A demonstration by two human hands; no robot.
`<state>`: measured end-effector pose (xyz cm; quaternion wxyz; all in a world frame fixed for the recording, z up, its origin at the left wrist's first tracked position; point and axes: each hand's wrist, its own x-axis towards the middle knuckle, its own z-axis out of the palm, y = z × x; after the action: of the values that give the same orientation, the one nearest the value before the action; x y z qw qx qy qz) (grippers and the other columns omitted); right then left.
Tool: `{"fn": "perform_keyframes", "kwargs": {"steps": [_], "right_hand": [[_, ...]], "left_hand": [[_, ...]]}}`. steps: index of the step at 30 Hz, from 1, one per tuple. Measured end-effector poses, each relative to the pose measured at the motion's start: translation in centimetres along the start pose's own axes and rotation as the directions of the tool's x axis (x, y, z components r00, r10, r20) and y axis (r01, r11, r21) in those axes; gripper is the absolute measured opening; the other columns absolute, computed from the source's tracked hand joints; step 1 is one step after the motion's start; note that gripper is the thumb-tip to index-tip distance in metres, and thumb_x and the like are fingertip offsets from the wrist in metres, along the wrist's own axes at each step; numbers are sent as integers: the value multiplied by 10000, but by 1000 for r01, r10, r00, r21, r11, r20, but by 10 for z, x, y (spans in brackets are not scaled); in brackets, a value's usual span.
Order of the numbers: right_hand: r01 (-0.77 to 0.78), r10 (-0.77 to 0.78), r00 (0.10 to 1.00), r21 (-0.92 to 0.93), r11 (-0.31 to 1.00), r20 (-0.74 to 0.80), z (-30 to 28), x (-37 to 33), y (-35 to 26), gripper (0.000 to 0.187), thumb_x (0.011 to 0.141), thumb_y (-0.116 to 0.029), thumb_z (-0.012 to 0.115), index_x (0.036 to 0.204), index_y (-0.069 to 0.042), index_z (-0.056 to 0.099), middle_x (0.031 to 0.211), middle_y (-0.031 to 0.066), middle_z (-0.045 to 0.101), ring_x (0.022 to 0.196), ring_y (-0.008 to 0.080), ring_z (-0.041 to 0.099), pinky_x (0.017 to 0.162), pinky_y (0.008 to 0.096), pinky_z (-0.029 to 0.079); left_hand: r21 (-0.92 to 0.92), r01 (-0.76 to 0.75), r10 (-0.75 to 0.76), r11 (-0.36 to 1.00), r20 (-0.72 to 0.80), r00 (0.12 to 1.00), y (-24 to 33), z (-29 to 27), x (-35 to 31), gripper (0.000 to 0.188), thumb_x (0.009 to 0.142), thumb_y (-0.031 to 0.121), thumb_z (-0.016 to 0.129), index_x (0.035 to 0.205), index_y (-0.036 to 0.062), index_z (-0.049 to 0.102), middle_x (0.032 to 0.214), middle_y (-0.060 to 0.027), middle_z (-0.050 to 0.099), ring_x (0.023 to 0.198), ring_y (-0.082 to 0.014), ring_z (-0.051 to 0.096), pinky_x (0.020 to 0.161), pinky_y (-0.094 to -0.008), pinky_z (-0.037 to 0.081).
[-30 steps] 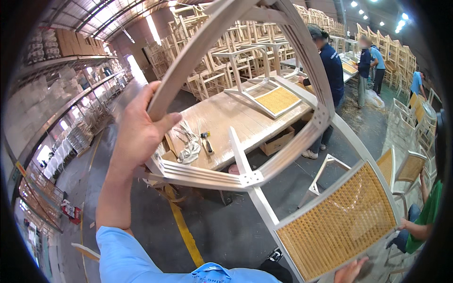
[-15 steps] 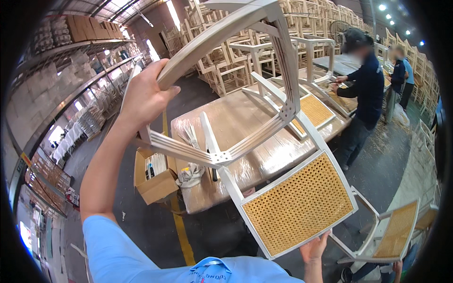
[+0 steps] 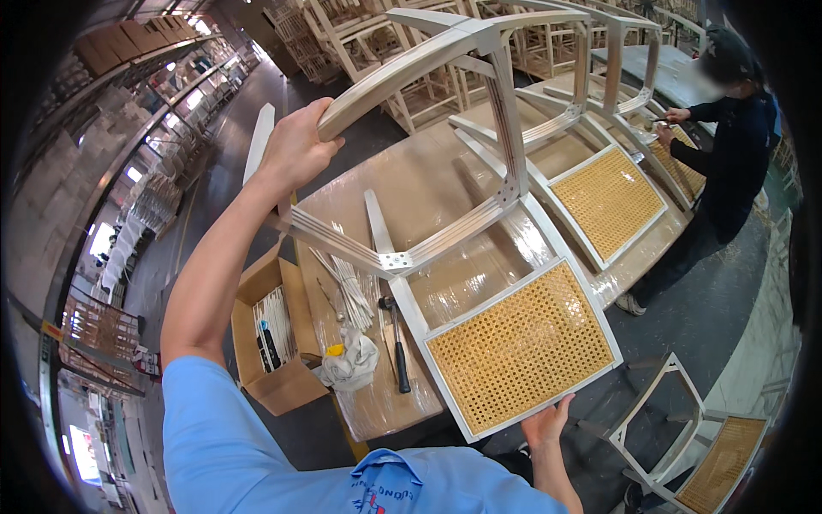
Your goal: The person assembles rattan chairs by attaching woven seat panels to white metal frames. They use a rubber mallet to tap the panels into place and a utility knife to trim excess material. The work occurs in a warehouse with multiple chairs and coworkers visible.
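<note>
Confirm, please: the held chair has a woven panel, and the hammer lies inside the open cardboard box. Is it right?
Not quite: the head view shows the hammer lying on the table, to the right of the open cardboard box. The held chair does have a woven panel.

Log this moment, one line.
left hand: grips chair | right hand: at cane panel's near edge | hammer: on table

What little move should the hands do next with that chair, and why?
I'd probably ease the chair down onto the wrapped table, clear of the hammer. The left hand grips its wooden rail, the right hand is at the edge of its framed cane panel, and the chair is tilted over the table. Whether chair and table touch is hard to tell.
</note>
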<state>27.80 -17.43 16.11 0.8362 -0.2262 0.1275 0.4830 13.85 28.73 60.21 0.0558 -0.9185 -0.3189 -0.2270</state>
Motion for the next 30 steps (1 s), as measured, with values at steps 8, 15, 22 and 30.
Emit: {"fn": "perform_keyframes", "kwargs": {"steps": [8,15,22,30], "right_hand": [[-122,105,989,-168,978,-106,20,35,10,993,960,-804,370,1627,-81,235,1673,165,271,1530,361,279,1229,568,252],[-514,384,848,-387,765,-366,44,38,-2,1021,943,-854,274,1651,-130,142,1667,196,242,1502,429,289,1142,706,274],[-622,521,783,-447,643,-340,25,47,-10,1048,935,-863,287,1637,-91,178,1612,186,323,1398,385,405,1136,670,304],[-712,663,641,-622,326,-386,1,60,-61,720,1049,-620,445,1509,-67,417,1332,142,595,1141,291,640,976,484,508]], "left_hand": [[74,-33,30,997,36,999,-31,37,47,501,857,225,767,1330,157,616,1027,-187,741,1007,-361,724,863,-440,549],[73,-53,49,996,66,997,-18,45,64,530,866,217,752,1373,143,614,1053,-179,739,990,-368,711,871,-412,543],[242,-97,108,965,-35,994,17,52,67,386,808,282,795,1094,75,638,964,-220,696,974,-427,673,821,-513,527],[175,-294,339,940,-362,869,52,85,-68,422,910,118,700,1326,64,655,1127,-172,731,1049,-355,697,949,-398,534]]}}
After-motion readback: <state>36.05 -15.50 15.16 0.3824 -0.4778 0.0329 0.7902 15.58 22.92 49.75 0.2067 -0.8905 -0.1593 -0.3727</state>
